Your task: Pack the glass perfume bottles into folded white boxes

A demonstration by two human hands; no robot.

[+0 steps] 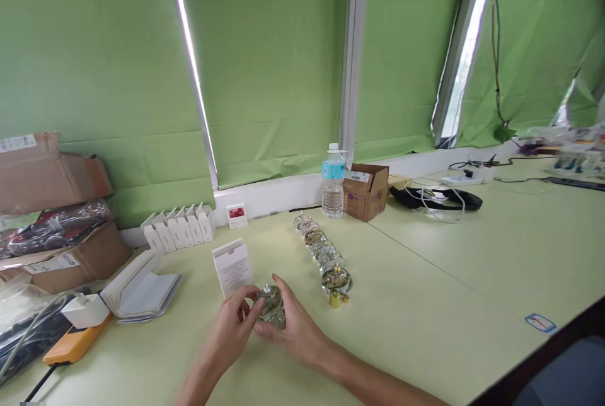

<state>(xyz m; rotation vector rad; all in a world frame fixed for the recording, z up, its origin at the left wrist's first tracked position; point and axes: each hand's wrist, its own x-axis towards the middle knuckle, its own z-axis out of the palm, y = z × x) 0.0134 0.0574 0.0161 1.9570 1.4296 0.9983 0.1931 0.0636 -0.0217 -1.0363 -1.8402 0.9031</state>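
Both my hands meet at the lower middle of the pale green table. Between them is a small clear glass bottle with a silver neck. My left hand pinches it from the left with curled fingers. My right hand wraps round it from the right, thumb stretched toward the top. An open white carton stands just behind my left hand. A row of several similar glass bottles runs back from my right hand, with a small gold cap at its near end.
A row of white cartons and a small card line the wall. Flat cartons, an orange tool and cardboard boxes lie left. A water bottle, brown box and cables sit behind.
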